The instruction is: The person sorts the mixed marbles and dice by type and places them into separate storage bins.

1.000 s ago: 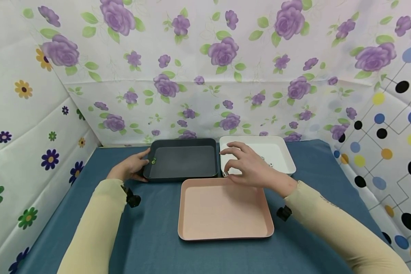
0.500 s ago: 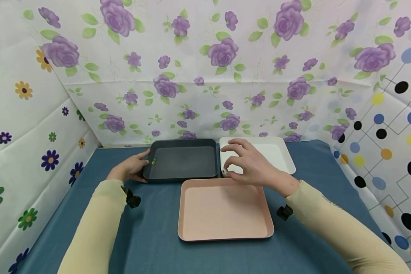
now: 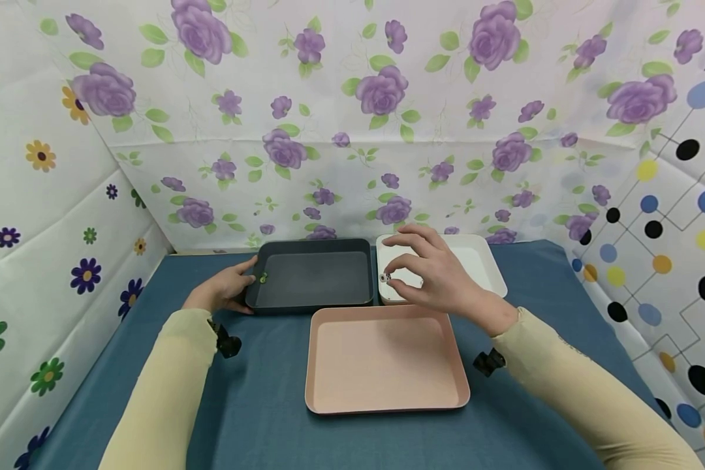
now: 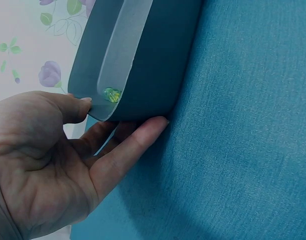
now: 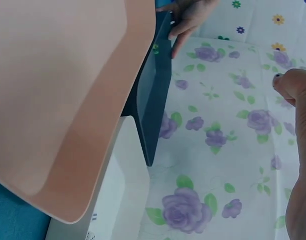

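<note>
My left hand grips the left end of the dark grey tray, thumb over the rim and fingers against the outer wall. Inside that end lie small clear marbles with green swirls. My right hand is over the left part of the white tray, pinching a small white piece with black spots between thumb and forefinger. Its exact kind is too small to tell. In the right wrist view, the hand shows only partly at the right edge, and small black-marked pieces lie in the white tray.
A pink tray lies in front of the other two on the blue cloth. Flowered sheeting hangs close behind the trays. More patterned sheeting stands at the right side.
My right hand has lifted the white spotted piece up and away from the white tray's near left corner. My left hand has stayed on the dark tray.
</note>
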Tool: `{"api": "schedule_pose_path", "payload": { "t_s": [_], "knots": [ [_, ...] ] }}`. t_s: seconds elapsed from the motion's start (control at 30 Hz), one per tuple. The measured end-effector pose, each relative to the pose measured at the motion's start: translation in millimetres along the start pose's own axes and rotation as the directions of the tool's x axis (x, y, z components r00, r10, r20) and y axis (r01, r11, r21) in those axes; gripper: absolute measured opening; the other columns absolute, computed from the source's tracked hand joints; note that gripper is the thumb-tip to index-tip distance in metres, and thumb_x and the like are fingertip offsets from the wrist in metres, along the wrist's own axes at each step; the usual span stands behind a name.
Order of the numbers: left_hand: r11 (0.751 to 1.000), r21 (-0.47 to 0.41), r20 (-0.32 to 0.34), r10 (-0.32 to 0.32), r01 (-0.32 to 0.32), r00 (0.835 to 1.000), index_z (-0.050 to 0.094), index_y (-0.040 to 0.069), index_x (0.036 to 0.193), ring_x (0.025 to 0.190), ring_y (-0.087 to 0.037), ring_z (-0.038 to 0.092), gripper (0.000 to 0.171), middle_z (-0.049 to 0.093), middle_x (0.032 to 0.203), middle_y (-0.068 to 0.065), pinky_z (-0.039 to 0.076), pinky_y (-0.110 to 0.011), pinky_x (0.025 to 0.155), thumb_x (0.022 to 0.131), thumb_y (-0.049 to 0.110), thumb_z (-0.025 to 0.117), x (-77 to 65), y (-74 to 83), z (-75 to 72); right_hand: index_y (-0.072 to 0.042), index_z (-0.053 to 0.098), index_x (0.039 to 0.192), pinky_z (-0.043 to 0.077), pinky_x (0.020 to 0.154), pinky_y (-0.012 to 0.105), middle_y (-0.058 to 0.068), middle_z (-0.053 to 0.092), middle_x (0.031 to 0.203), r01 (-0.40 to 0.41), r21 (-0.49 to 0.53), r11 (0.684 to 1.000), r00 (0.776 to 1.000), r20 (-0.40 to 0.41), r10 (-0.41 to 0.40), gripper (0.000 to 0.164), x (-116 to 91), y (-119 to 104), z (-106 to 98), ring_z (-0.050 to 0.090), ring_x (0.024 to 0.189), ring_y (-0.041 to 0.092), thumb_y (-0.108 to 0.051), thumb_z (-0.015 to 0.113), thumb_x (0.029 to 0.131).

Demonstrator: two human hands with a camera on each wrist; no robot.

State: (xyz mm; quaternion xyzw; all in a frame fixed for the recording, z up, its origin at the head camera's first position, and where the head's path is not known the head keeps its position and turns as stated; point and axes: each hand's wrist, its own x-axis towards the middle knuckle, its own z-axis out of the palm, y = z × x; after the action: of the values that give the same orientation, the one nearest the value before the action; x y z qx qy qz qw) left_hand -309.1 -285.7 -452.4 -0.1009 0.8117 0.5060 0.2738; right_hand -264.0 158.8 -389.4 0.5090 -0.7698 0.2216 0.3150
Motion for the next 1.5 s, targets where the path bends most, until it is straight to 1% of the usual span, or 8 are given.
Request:
{"api": "schedule_pose_path", "payload": {
  "t_s": [0.23, 0.43, 0.6, 0.73, 1.03, 1.27, 1.37, 1.5],
  "knots": [
    [1.000, -0.003, 0.012, 0.006, -0.006, 1.000, -0.005, 0.040, 0.163, 0.136, -0.052, 0.041, 0.065, -0.005, 0.167, -0.029, 0.061, -0.051, 0.081, 0.115, 0.018, 0.032, 0.7, -0.2, -0.3, -0.017, 0.074, 0.097, 0.032, 0.116, 0.051, 0.014, 0.059, 0.137, 0.039, 0.007, 0.999, 0.995, -0.097, -0.038, 0.013, 6, -2, -5, 0.045, 0.132, 0.044, -0.014, 0.078, 0.086],
    [1.000, -0.006, 0.015, 0.005, -0.005, 1.000, -0.006, 0.040, 0.163, 0.137, -0.052, 0.041, 0.065, -0.004, 0.167, -0.028, 0.061, -0.051, 0.081, 0.115, 0.018, 0.032, -0.7, 0.9, -1.2, -0.016, 0.074, 0.099, 0.032, 0.116, 0.051, 0.014, 0.060, 0.135, 0.054, 0.010, 0.998, 0.993, -0.110, -0.053, 0.007, 11, -6, -11, 0.045, 0.132, 0.044, -0.019, 0.073, 0.092],
    [1.000, -0.006, 0.015, 0.010, -0.010, 1.000, -0.006, 0.040, 0.163, 0.136, -0.052, 0.042, 0.065, -0.004, 0.167, -0.029, 0.061, -0.052, 0.082, 0.115, 0.018, 0.033, -2.4, 2.5, -0.6, -0.014, 0.075, 0.101, 0.032, 0.117, 0.054, 0.016, 0.061, 0.133, 0.059, 0.014, 0.998, 0.990, -0.130, -0.056, 0.009, 14, -4, -18, 0.044, 0.134, 0.040, -0.020, 0.072, 0.095],
    [1.000, -0.001, 0.013, 0.013, -0.013, 1.000, -0.006, 0.040, 0.163, 0.134, -0.051, 0.044, 0.065, -0.002, 0.167, -0.030, 0.061, -0.052, 0.082, 0.115, 0.018, 0.032, -2.3, 2.8, 0.0, -0.013, 0.076, 0.101, 0.033, 0.115, 0.054, 0.017, 0.062, 0.131, 0.056, -0.007, 0.998, 0.988, -0.141, -0.056, 0.011, 13, 2, -23, 0.044, 0.132, 0.042, -0.021, 0.071, 0.095],
    [1.000, 0.002, 0.008, 0.009, -0.009, 1.000, -0.006, 0.040, 0.163, 0.137, -0.052, 0.041, 0.065, -0.004, 0.167, -0.029, 0.061, -0.051, 0.081, 0.115, 0.018, 0.032, -0.6, 1.1, 0.2, -0.014, 0.076, 0.101, 0.032, 0.115, 0.053, 0.016, 0.063, 0.131, 0.003, -0.056, 0.998, 0.992, -0.126, -0.010, 0.011, 5, 17, -33, 0.045, 0.132, 0.043, -0.020, 0.075, 0.092],
    [1.000, 0.010, 0.003, 0.005, -0.005, 1.000, -0.006, 0.040, 0.163, 0.135, -0.051, 0.044, 0.065, -0.003, 0.167, -0.029, 0.061, -0.051, 0.081, 0.115, 0.018, 0.032, -1.6, 0.2, 0.7, -0.012, 0.077, 0.102, 0.032, 0.116, 0.055, 0.015, 0.063, 0.131, -0.068, -0.053, 0.996, 0.987, -0.146, 0.060, 0.023, -4, 27, -35, 0.044, 0.134, 0.041, -0.007, 0.083, 0.081],
    [1.000, 0.009, 0.004, 0.003, -0.003, 1.000, -0.006, 0.040, 0.163, 0.134, -0.051, 0.044, 0.065, -0.004, 0.167, -0.029, 0.061, -0.051, 0.081, 0.115, 0.018, 0.032, -1.4, 0.0, 0.7, -0.012, 0.077, 0.102, 0.031, 0.116, 0.055, 0.015, 0.062, 0.132, -0.092, -0.065, 0.994, 0.987, -0.136, 0.083, 0.023, -9, 33, -37, 0.043, 0.135, 0.041, -0.007, 0.084, 0.081],
    [1.000, 0.006, 0.005, 0.005, -0.005, 1.000, -0.005, 0.040, 0.163, 0.135, -0.052, 0.043, 0.065, -0.005, 0.167, -0.029, 0.061, -0.051, 0.081, 0.114, 0.018, 0.032, -0.5, -0.7, 0.9, -0.012, 0.077, 0.103, 0.031, 0.116, 0.054, 0.016, 0.062, 0.132, -0.113, -0.091, 0.989, 0.988, -0.120, 0.101, 0.019, -15, 41, -38, 0.042, 0.135, 0.042, -0.011, 0.082, 0.085]
  ]
}}
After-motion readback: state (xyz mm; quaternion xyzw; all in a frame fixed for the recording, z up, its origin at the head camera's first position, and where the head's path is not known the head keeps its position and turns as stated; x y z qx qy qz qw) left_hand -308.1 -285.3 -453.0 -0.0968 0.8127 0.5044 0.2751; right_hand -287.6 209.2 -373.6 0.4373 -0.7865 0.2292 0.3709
